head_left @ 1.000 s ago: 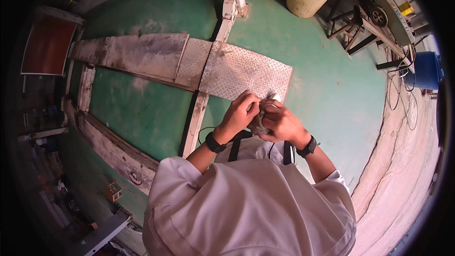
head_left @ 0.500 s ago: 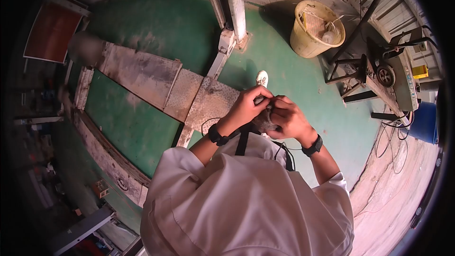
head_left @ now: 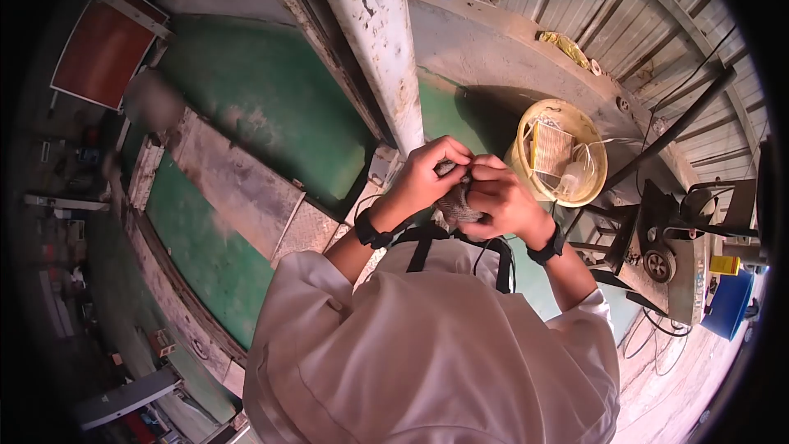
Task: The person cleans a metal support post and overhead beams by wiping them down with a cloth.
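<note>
In the head view my left hand (head_left: 427, 177) and my right hand (head_left: 508, 204) are close together in front of my waist. Both are closed, with fingertips pinching near each other at the top of a grey, crumpled, knit-looking piece of fabric (head_left: 457, 205). The fabric bulges between the palms, and its exact kind is hidden by my fingers. My right fingers curl around its right side, while the left thumb and forefinger grip its upper edge. A black band sits on each wrist.
A painted metal post (head_left: 374, 41) rises just ahead. Right of it stands a yellow bucket (head_left: 523, 156) holding a pleated filter and a plastic bottle. A black-framed machine with a wheel (head_left: 658, 265) and a blue barrel (head_left: 728, 304) are at right; a ramp (head_left: 238, 177) lies at left.
The view has tilted up and moved towards the post and bucket, so the bucket appears lower and closer. The white shoe has dropped from view. My hands still grip the grey fabric together.
</note>
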Tool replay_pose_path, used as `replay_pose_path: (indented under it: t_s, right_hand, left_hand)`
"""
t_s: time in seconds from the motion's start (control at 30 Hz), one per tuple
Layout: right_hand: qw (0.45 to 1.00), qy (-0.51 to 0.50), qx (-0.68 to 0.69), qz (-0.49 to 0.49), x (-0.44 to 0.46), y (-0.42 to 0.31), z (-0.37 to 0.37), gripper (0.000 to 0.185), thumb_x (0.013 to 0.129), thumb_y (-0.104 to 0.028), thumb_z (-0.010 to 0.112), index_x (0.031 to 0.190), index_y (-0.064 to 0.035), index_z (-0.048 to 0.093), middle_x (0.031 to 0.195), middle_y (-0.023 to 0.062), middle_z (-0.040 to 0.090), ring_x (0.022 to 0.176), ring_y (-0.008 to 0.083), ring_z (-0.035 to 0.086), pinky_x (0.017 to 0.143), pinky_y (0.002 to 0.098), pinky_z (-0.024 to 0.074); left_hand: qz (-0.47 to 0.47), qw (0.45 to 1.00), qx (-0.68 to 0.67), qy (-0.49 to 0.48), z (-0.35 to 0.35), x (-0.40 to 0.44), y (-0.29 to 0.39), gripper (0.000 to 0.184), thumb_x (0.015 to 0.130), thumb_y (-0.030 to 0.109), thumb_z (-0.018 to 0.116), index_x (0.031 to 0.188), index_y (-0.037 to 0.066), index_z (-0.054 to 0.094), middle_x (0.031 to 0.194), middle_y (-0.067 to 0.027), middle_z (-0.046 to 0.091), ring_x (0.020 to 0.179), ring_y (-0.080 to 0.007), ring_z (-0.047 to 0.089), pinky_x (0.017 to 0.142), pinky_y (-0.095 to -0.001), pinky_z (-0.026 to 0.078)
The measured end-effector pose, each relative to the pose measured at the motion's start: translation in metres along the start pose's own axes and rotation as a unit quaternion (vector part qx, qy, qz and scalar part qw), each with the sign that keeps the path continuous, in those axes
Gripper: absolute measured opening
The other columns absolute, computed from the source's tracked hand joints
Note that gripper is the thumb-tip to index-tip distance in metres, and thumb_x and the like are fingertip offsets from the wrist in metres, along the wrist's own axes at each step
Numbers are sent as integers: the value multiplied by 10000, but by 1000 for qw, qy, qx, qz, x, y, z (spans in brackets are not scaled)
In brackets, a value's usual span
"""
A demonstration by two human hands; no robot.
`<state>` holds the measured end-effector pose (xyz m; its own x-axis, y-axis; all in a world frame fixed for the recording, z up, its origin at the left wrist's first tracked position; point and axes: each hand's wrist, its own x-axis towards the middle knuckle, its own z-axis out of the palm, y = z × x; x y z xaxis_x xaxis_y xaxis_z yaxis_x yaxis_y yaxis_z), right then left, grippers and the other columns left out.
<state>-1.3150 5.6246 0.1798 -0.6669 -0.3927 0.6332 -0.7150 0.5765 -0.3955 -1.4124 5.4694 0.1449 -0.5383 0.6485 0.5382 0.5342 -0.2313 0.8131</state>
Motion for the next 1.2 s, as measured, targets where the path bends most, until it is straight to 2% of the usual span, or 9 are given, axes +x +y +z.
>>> replay_pose_path:
  t_s: [0.37, 0.47, 0.63, 0.77, 0.87, 0.97, 1.07, 1.1, 1.2]
  right_hand:
    - [969, -46, 159, -185, 120, 200, -34, 292, 560, -161, 771, 546, -41, 505, 619, 73, 498, 678, 246, 522, 837, 399, 474]
    - [949, -58, 198, -238, 153, 238, -46, 352, 549, -152, 829, 553, -46, 493, 634, 64, 489, 644, 254, 513, 756, 393, 462]
    - [929, -67, 199, -306, 201, 279, -65, 308, 553, -161, 790, 585, -59, 502, 673, 69, 516, 694, 248, 534, 842, 405, 486]
    - [931, -4, 75, -357, 234, 292, -86, 197, 612, -172, 705, 724, -67, 582, 795, 58, 561, 831, 234, 558, 927, 418, 478]
    - [944, 100, 21, -313, 243, 292, -91, 173, 729, -152, 633, 891, -92, 648, 1032, 35, 613, 1002, 231, 557, 968, 443, 461]
    - [935, 216, 81, -268, 243, 289, -60, 166, 754, -143, 640, 913, -111, 674, 1172, 45, 590, 1132, 286, 521, 1008, 481, 415]
    - [978, 97, 79, -165, 233, 308, 4, 193, 744, -166, 638, 916, -88, 675, 1181, 49, 575, 1172, 313, 489, 1024, 493, 373]
    - [975, 106, 29, -195, 223, 322, 35, 217, 739, -179, 620, 910, -58, 678, 1142, 52, 575, 1173, 315, 480, 997, 494, 365]
    - [974, 80, 11, -211, 177, 350, 100, 222, 729, -187, 613, 902, -70, 687, 1096, 35, 582, 1117, 288, 509, 927, 456, 399]
  left_hand:
    - [-6, 964, 188, 187, -49, 134, -56, 182, 768, -107, 655, 867, 7, 554, 910, -115, 651, 819, -233, 660, 709, -301, 520]
    - [-30, 950, 207, 232, -54, 166, -61, 176, 774, -114, 644, 861, 3, 546, 912, -113, 645, 817, -231, 650, 713, -300, 512]
    - [-53, 915, 260, 305, -61, 214, -57, 171, 775, -126, 626, 868, 1, 558, 916, -107, 651, 823, -220, 650, 711, -296, 513]
    - [44, 839, 390, 378, -71, 249, -30, 167, 773, -148, 601, 854, -6, 565, 921, -132, 661, 848, -225, 656, 720, -298, 521]
    - [206, 747, 409, 482, -67, 267, -22, 220, 812, -142, 579, 970, 5, 536, 1003, -144, 613, 902, -325, 651, 784, -370, 551]
    - [264, 687, 531, 420, -61, 262, -27, 225, 819, -74, 626, 997, 32, 540, 1005, -140, 589, 966, -343, 629, 818, -381, 553]
    - [57, 675, 634, 373, -56, 247, -37, 331, 749, 27, 715, 1053, 66, 590, 1103, -139, 585, 1008, -363, 586, 812, -433, 524]
    - [14, 675, 639, 369, -56, 237, -51, 368, 725, 54, 735, 1062, 70, 591, 1132, -140, 576, 1024, -370, 573, 826, -446, 511]
    - [-25, 691, 649, 317, -56, 190, -94, 429, 672, 85, 767, 1058, 67, 581, 1174, -140, 554, 1075, -385, 538, 878, -464, 480]
